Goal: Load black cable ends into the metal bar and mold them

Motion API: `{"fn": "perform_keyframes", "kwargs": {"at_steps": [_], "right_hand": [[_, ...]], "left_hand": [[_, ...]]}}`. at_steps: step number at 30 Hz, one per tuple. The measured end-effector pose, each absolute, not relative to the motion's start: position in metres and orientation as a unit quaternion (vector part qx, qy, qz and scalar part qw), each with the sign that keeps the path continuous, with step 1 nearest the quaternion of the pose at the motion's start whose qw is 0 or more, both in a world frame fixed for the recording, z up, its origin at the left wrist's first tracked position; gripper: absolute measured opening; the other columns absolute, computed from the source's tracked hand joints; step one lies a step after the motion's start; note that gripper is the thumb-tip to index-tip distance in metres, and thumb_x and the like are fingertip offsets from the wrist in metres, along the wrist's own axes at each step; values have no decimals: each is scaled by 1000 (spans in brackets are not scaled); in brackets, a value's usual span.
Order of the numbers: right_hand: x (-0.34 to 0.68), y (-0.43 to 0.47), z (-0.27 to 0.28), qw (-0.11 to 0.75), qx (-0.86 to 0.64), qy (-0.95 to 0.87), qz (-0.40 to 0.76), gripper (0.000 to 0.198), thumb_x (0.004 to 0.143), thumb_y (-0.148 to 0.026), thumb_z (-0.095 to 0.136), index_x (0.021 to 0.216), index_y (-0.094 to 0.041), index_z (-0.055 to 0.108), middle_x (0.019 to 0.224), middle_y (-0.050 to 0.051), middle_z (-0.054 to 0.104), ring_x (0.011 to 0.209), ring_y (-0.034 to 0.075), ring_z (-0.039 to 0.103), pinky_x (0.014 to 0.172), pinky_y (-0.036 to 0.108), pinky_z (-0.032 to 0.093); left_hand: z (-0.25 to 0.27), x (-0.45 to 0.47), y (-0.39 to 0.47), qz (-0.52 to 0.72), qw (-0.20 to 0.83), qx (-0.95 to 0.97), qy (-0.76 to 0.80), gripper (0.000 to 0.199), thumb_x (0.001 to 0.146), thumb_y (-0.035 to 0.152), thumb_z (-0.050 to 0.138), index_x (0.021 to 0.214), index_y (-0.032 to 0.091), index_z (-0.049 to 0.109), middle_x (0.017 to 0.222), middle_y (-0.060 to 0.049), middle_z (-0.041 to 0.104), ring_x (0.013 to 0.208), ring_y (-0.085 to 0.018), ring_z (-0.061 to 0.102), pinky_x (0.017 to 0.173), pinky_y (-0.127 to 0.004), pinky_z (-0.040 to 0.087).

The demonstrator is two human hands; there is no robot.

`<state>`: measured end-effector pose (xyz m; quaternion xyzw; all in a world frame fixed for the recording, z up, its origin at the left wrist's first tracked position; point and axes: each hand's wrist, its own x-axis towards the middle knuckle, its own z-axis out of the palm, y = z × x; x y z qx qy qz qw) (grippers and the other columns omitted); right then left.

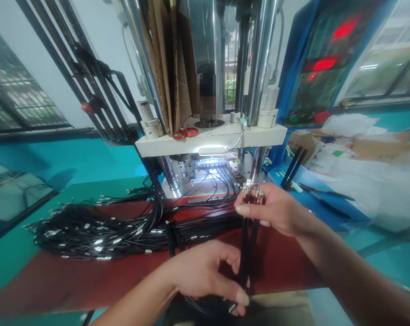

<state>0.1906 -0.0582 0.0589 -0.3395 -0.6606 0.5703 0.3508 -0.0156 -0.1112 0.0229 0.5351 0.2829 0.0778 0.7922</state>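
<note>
My right hand (274, 209) pinches a small bundle of black cables (247, 246) just below their ends, where white connectors and thin coloured wires (252, 192) stick up. Lower down, the fingers of my left hand (213, 274) curl round the same cables near the table's front edge. A large coil of black cables (99, 231) with silvery ends and white tags lies on the red mat (286, 262) to the left. Beyond my hands, several thin black cables run into the lit mould (212, 170) of a press.
The press's cream crossbeam (178, 147) spans above the mould, with red-handled scissors (186, 132) on it. At right are tweezers (327, 192), a blue tray (347, 210) and white plastic bags (371, 172). A blue control panel (323, 68) shows red digits.
</note>
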Motion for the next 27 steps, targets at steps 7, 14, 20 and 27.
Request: {"fn": "perform_keyframes", "kwargs": {"at_steps": [7,14,20,27], "right_hand": [[189,-62,38,419,-360,-574,604,49,77,-34,76,122,-24,57,87,0,60,68,11,53,55,22,43],[194,-81,29,417,-349,-582,605,34,83,-32,70,113,-19,61,95,4,66,85,17,62,83,34,51],[192,-83,23,394,-395,-572,601,37,81,-39,70,111,-19,60,93,5,69,73,18,65,57,28,52],[185,-85,14,364,-437,-580,584,26,83,-31,67,106,-20,59,83,3,68,66,18,66,53,27,49]], "left_hand": [[2,-3,-114,183,794,457,355,42,58,31,84,77,17,50,56,-2,64,57,-19,65,46,-20,37],[-9,13,-123,290,759,406,419,45,63,30,81,78,19,40,59,1,62,55,-19,66,53,-30,51],[-14,18,-124,353,742,394,412,45,66,29,81,76,19,39,61,4,58,54,-17,65,55,-28,50],[-10,9,-119,327,793,373,353,32,83,45,63,87,16,50,84,-4,61,70,-20,69,73,-40,54]]}}
